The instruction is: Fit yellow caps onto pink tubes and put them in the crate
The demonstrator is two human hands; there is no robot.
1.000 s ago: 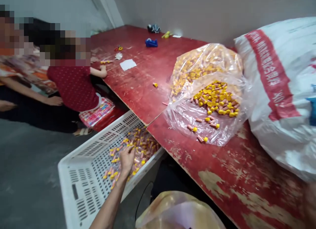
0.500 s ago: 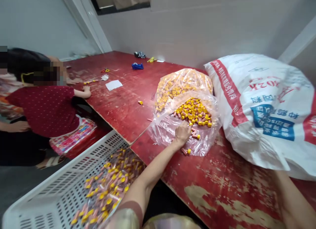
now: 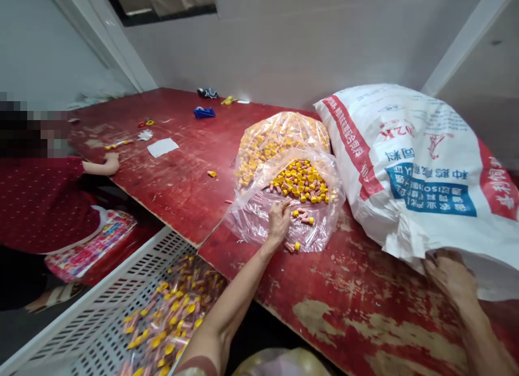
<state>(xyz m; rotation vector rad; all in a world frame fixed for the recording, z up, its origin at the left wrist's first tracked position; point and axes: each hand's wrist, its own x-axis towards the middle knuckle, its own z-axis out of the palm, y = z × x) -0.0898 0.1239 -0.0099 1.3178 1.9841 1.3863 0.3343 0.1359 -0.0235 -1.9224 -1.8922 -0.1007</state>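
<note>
My left hand reaches into the mouth of a clear plastic bag on the red table, fingers pinched on small pink pieces with yellow caps. A heap of those pieces lies further inside the bag. My right hand rests at the lower edge of a big white woven sack, fingers curled against its fabric.
A white perforated crate with several capped pieces stands below the table's front edge. A person in a red dotted top sits at the left. Paper, scissors and a blue tape dispenser lie on the far table.
My left hand left the crate and moved up into the clear bag. My right hand came into view at the sack's edge. The view swung right and up.
</note>
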